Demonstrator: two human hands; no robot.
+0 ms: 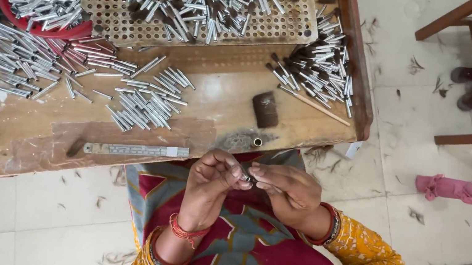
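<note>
While both hands meet over the lap, the left hand [214, 176] and right hand [283, 189] pinch a small metal tube [246, 177] between their fingertips, just below the table [213, 120] edge. More tubes [144, 103] lie on the table, near a steel ruler [137, 149].

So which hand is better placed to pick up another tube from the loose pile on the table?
Probably the left hand: the pile lies up and to its side. The right hand sits farther away, and both pinch a small metal piece together.
</note>
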